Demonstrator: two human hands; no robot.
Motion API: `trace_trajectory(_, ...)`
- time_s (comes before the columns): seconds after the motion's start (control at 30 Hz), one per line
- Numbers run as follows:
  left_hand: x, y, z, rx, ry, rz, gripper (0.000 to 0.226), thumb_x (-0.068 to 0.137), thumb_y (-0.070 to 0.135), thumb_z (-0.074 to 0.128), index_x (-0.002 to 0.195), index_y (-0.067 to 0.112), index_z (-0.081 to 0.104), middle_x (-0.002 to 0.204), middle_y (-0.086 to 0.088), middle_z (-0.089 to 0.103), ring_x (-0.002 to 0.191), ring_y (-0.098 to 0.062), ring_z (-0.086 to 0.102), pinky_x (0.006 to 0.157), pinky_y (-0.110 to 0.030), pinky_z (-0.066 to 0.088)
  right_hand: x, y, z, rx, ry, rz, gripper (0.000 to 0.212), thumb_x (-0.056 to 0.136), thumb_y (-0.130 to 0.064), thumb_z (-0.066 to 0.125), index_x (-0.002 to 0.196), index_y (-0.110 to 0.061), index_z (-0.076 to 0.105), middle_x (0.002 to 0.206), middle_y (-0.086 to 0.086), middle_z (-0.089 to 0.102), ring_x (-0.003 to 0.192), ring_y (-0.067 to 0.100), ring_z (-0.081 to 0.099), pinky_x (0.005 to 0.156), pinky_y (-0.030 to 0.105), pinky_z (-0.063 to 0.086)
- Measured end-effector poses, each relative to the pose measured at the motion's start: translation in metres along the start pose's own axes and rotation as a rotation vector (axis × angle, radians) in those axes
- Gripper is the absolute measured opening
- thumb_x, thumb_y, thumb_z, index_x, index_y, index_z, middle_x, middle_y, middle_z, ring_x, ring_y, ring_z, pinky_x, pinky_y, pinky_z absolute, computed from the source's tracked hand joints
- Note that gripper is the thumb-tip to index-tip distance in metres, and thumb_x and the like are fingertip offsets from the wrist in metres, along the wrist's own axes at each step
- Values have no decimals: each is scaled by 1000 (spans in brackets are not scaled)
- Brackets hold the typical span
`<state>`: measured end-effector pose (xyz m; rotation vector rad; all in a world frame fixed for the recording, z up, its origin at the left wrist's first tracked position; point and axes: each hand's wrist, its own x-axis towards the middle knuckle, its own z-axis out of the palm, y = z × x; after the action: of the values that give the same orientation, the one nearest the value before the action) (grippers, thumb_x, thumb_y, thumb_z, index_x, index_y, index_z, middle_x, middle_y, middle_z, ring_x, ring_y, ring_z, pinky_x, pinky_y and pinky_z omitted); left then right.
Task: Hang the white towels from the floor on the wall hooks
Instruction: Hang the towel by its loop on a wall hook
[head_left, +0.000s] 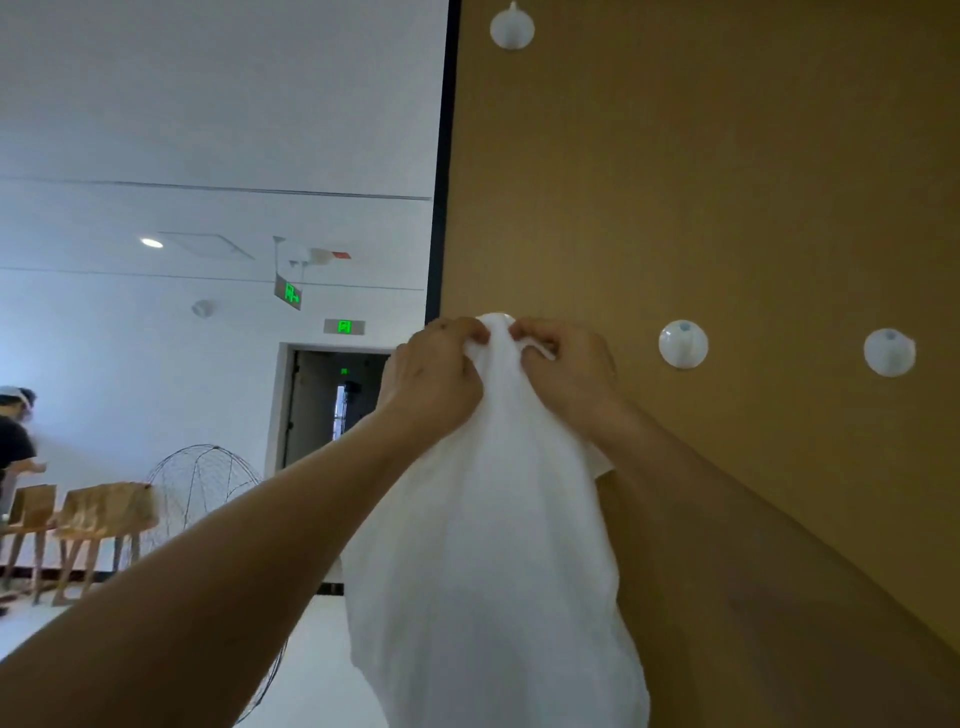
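I have both hands, left (436, 374) and right (563, 371), pinching the bunched top of a soft white cotton towel (493, 545) against the tan board wall (727, 182), near its left edge. It drapes limp and light; I judge the gathered top the best hold. Two round white plastic hooks (683, 344) sit bare to the right.

Bare wall (727, 182) around hooks (683, 344); towel (493, 519) blocks lower left.
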<state>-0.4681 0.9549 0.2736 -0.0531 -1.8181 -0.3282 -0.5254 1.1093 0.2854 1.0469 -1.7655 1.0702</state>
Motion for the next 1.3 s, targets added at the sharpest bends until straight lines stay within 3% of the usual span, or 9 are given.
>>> trace_trajectory(0.17,-5,-1,11,-30,30,-11,42,87,21,40,122,43,38,113,3,57,94,-22,57,88,-40,48,-4,-4,2,-28,39,-29,37,92,-18,46,117,-32,70,118,-12,70,101,8,64,84,26,52)
trace_trajectory(0.4,13,-6,-7,66,144,117,48,92,11,43,126,43,53,116,4,59,102,-18,56,87,-25,33,14,-5,-17,-342,50,-114,36,98,-18,46,126,-28,66,120,-4,70,108,20,64,93,37,49)
trace_trajectory(0.5,12,-9,-3,-30,67,12,27,95,38,42,112,42,61,107,16,58,99,-12,54,81,-13,31,9,-3,-13,-272,72,-70,38,98,-19,45,128,-30,65,120,-4,70,107,20,64,92,39,50)
trace_trajectory(0.6,8,-8,3,-203,53,-195,30,90,61,39,98,40,59,90,20,60,85,-6,54,72,-23,39,1,-2,-7,-277,65,-61,40,98,-19,43,133,-29,61,116,-2,71,98,20,65,87,39,51)
trace_trajectory(0.87,-5,-4,4,44,49,-8,27,96,30,47,118,28,63,115,5,60,101,-20,55,92,-34,47,-4,-2,2,-69,13,-45,35,97,-20,46,125,-28,66,111,-9,72,93,11,65,80,29,53)
trace_trajectory(1.03,-19,15,5,-197,57,-135,39,92,4,45,124,17,62,118,-1,61,106,-19,56,94,-31,44,-6,-2,11,195,-19,81,37,96,-18,44,124,-25,67,111,-7,72,88,9,66,83,34,56)
trace_trajectory(1.1,-23,22,3,-312,-2,-224,39,92,6,44,125,18,59,119,1,58,106,-16,53,92,-29,42,-11,-4,14,265,-48,141,35,98,-27,42,124,-29,65,113,-7,70,95,14,65,89,41,55)
trace_trajectory(1.17,-24,27,-1,-361,-55,-268,39,92,7,42,125,19,58,117,2,54,105,-16,51,87,-27,38,-17,-5,15,289,-72,170,40,98,-44,42,133,-32,57,123,-11,63,105,10,59,91,32,51)
trace_trajectory(1.3,-40,26,-3,-36,-90,-164,34,93,16,45,124,13,57,128,-5,45,116,-24,43,91,-28,35,-42,0,14,81,-115,72,41,102,-46,39,138,-31,52,116,-7,64,100,14,62,83,33,52)
